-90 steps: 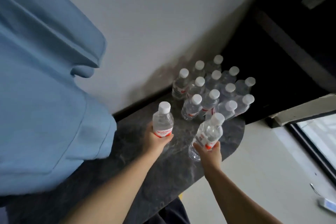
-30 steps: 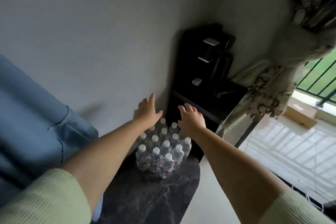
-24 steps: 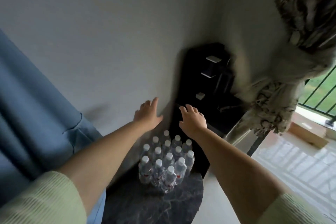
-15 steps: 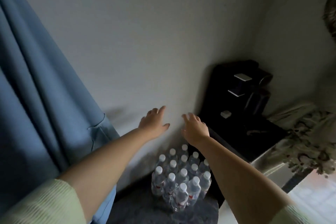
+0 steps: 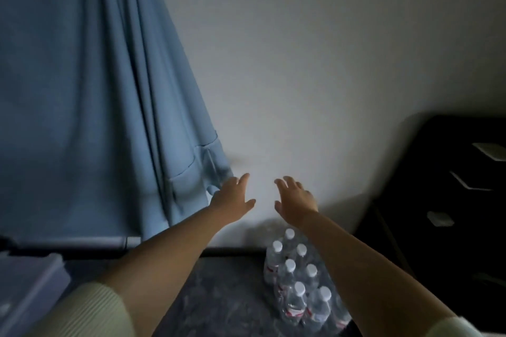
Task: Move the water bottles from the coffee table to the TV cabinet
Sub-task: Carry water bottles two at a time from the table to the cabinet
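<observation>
Several clear water bottles [image 5: 297, 286] with white caps and red labels stand packed together at the right end of a dark marbled cabinet top [image 5: 219, 298]. My right forearm crosses over the right side of the group and hides part of it. Both hands are raised in front of the wall, above and behind the bottles. My left hand [image 5: 232, 198] is held out with straight fingers and holds nothing. Beside it, my right hand [image 5: 295, 198] is also spread and empty.
A blue curtain [image 5: 95, 104] hangs at the left against the pale wall [image 5: 315, 63]. A black unit [image 5: 443, 200] with small white items stands at the right. A pale lilac box [image 5: 24, 290] sits at the lower left of the cabinet top.
Three seconds ago each hand held a bottle by the group; both are now empty. The view has swung left and up: the bottles have slid to the lower right and the curtain fills the left.
</observation>
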Motion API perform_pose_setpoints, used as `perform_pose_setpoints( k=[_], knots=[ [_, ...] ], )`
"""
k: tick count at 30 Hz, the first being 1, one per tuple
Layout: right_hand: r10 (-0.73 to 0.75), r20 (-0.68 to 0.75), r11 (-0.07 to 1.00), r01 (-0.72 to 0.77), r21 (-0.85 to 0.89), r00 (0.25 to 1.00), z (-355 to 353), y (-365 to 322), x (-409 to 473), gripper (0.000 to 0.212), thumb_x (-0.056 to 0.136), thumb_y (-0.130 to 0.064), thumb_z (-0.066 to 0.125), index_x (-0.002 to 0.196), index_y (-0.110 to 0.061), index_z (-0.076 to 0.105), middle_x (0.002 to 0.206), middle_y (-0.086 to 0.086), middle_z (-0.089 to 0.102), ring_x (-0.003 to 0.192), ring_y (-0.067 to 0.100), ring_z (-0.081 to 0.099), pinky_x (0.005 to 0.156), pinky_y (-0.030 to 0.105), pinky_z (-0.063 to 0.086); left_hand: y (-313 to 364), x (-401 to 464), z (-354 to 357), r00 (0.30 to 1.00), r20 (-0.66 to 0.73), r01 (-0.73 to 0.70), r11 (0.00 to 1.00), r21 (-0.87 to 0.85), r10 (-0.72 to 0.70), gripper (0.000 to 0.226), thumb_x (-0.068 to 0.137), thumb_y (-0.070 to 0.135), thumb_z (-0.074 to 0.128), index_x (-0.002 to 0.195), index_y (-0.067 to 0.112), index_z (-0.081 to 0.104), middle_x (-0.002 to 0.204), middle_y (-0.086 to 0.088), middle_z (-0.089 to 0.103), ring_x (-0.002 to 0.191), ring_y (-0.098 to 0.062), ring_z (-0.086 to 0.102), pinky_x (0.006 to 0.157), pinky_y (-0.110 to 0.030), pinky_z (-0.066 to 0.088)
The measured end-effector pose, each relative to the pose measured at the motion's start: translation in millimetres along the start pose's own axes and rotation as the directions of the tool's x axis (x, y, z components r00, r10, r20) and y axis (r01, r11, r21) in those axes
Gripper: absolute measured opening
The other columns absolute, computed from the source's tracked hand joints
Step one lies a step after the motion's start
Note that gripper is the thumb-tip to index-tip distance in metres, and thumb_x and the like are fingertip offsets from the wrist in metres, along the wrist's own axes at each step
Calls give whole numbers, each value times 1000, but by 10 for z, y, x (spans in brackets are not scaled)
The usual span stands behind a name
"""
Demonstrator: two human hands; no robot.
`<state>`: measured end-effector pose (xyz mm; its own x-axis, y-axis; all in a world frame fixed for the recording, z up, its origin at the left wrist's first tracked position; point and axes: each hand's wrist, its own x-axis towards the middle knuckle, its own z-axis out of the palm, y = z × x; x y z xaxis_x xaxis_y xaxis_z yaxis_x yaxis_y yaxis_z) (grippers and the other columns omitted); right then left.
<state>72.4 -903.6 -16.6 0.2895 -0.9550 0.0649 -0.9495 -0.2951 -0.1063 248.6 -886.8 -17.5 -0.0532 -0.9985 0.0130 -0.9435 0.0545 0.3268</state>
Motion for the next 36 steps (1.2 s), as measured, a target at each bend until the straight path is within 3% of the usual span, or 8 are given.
perform_pose_setpoints(
  k=[5,11,16,20,23,27,32,36],
  knots=[
    [-195,30,981,194,30,980,19,-578,26,55,94,-25,52,144,-19,31,151,6,30,130,27,41,97,41,43,-423,-455,-247,988,-30,153,987,-54,-154,75,91,42,55,151,17,16,151,-10,31,137,-29,33,108,-44,35],
    [-431,26,901,428,74,902,-96,-1582,-134,55,94,-28,53,144,-18,32,149,6,33,130,28,41,98,41,43,-994,-1457,-682,915,-138,370,924,-93,-380,77,90,41,56,151,20,15,150,-10,32,136,-29,34,107,-44,36],
    [-630,49,772,618,149,775,-108,-2588,-813,55,93,-27,53,144,-20,32,148,6,34,131,28,40,99,41,42,-1373,-2773,-879,765,-245,592,800,-96,-596,72,90,36,57,149,17,21,139,-15,45,125,-30,46,101,-42,40],
    [-732,68,676,710,196,678,-54,-3103,-1485,54,94,-27,50,144,-20,32,148,6,33,130,29,39,98,42,42,-1404,-3810,-908,671,-250,685,713,-151,-698,72,91,35,58,150,13,22,144,-14,42,128,-30,45,104,-38,38],
    [-815,84,576,785,227,574,49,-3416,-2214,54,94,-27,51,144,-20,30,147,6,33,131,29,39,95,42,43,-1278,-4784,-795,572,-238,764,615,-196,-785,71,90,33,60,149,13,25,137,-16,48,123,-29,49,97,-35,41],
    [-898,104,438,853,284,427,182,-3830,-3230,52,96,-22,45,146,-20,31,149,6,33,134,28,39,98,43,42,-1001,-6077,-581,385,-242,886,430,-172,-891,75,91,39,56,151,15,17,142,-15,38,133,-29,38,106,-34,34],
    [-987,85,155,957,244,138,150,-4411,-4570,54,93,-27,50,143,-19,34,146,7,38,133,25,39,106,38,37,-582,-7597,-519,126,-257,965,178,-191,-958,76,92,42,54,152,20,13,142,-15,36,132,-30,38,106,-40,35],
    [-998,59,-7,969,248,-23,9,-4784,-5467,51,94,-29,51,141,-20,35,140,6,40,125,27,46,94,39,45,-282,-8494,-535,-71,-270,966,2,-259,-960,77,92,43,54,152,19,12,142,-15,35,132,-31,37,106,-42,36]
  ],
)
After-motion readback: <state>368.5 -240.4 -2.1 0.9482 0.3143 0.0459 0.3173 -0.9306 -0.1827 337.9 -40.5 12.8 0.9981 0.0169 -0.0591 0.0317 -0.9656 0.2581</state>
